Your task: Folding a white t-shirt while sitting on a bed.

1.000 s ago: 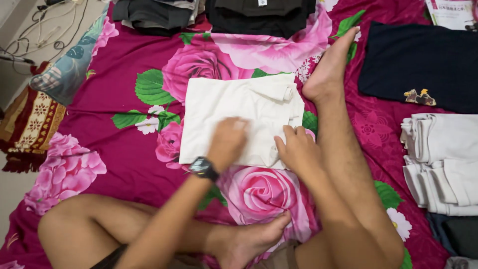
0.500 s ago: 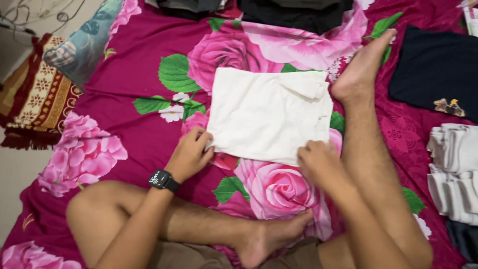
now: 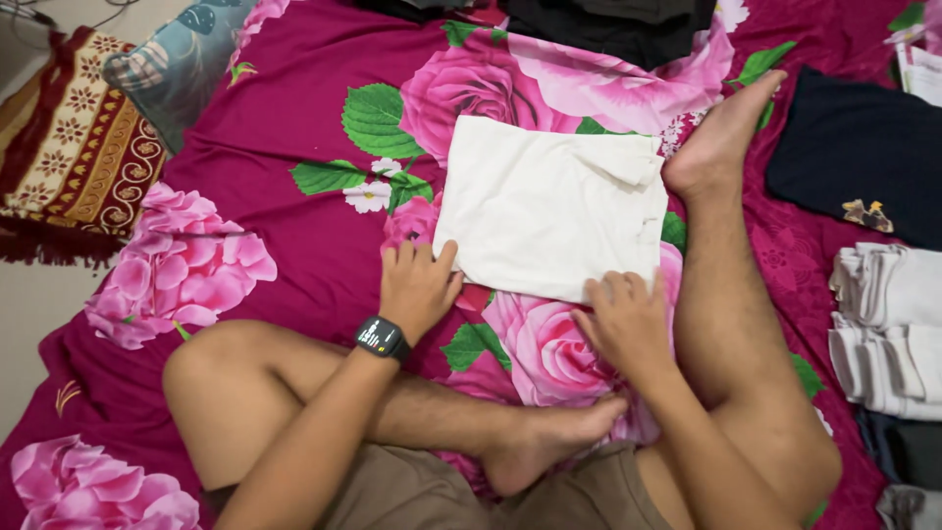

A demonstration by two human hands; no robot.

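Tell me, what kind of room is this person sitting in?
Probably a bedroom at home. The person sits on a flowered magenta bedsheet, a cushion lies at its edge, and folded clothes are stacked beside a white garment that both hands touch.

Magenta rose-print bedsheet [image 3: 294, 226], patterned rug [image 3: 69, 137] on pale floor [image 3: 29, 324] at left.
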